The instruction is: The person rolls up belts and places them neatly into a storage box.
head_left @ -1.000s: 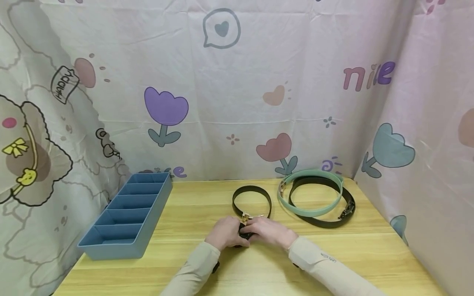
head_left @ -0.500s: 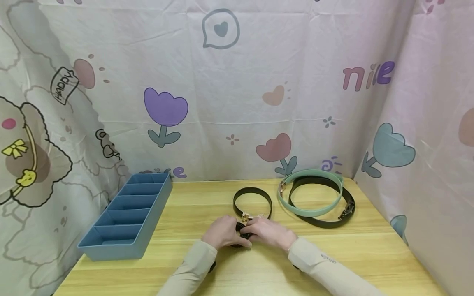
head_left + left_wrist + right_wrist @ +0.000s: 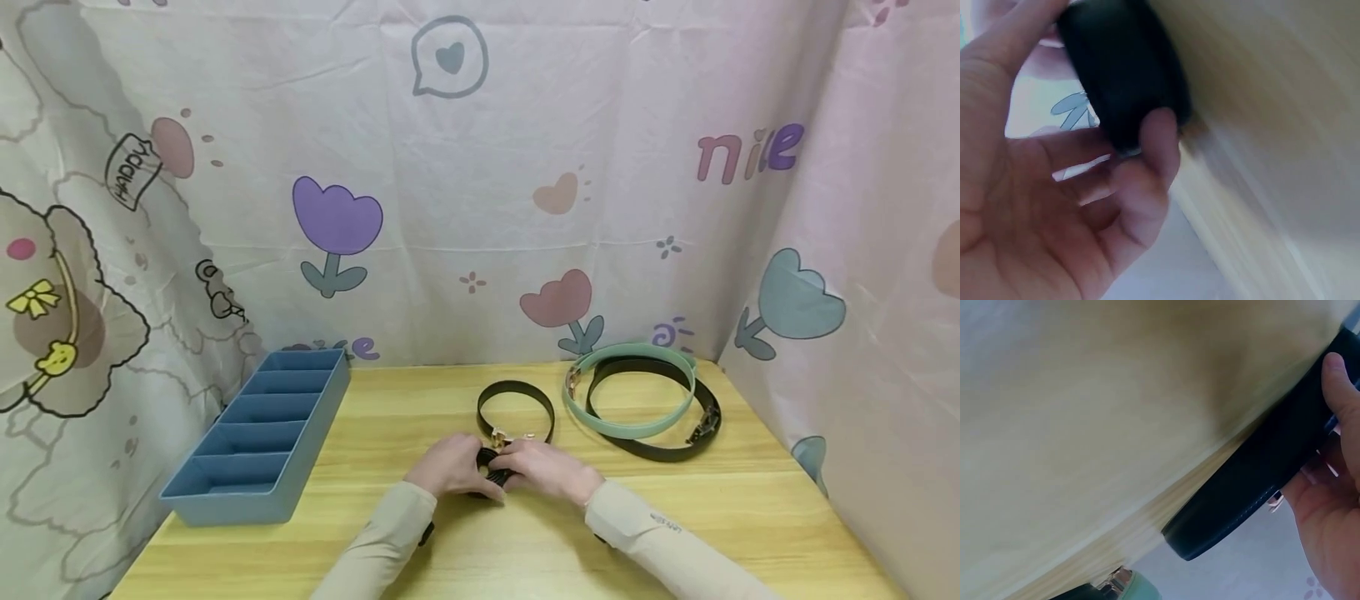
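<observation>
Coiled black belt sits at the table between both hands in the head view, the left hand curled round one side, the right hand gripping the other; a gold-buckled belt lies just beyond. Left wrist view: a fingertip presses the coil's outer band. Right wrist view: the thumb grips that band's face. Rolling or tightening seems underway; the next move probably calls for keeping the turns snug.

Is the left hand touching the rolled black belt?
Touching: the left wrist view shows the left hand with a fingertip on the rolled black belt.
</observation>
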`<state>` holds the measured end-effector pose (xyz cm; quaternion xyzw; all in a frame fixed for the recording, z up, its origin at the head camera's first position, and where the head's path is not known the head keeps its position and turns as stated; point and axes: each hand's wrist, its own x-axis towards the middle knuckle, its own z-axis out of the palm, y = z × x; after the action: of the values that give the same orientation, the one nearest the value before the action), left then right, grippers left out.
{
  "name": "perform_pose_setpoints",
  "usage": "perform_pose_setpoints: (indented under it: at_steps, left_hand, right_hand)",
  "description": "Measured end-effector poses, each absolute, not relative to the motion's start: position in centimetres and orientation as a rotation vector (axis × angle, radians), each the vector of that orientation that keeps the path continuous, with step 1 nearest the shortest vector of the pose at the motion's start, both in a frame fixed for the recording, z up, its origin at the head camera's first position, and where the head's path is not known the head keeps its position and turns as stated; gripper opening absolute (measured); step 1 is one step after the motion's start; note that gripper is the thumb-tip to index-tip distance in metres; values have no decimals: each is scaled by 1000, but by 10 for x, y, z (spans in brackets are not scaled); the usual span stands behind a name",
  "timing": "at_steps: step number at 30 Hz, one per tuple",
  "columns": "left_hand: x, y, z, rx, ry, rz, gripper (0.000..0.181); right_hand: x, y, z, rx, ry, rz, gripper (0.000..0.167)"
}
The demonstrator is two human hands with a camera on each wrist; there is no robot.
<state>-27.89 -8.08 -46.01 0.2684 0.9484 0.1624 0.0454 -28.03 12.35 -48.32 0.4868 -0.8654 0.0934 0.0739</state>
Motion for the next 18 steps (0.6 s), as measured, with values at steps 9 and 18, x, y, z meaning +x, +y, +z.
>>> perform_pose_setpoints:
  at_steps: [9, 18]
  left_hand:
    - [-280, -78, -457, 891, 2869, 452, 43]
    - [-292, -83, -449, 989, 2641, 554, 54]
  right_hand:
    - [-279, 123, -480, 1469, -2688, 292, 41]
    - [-278, 130, -481, 1455, -2710, 324, 36]
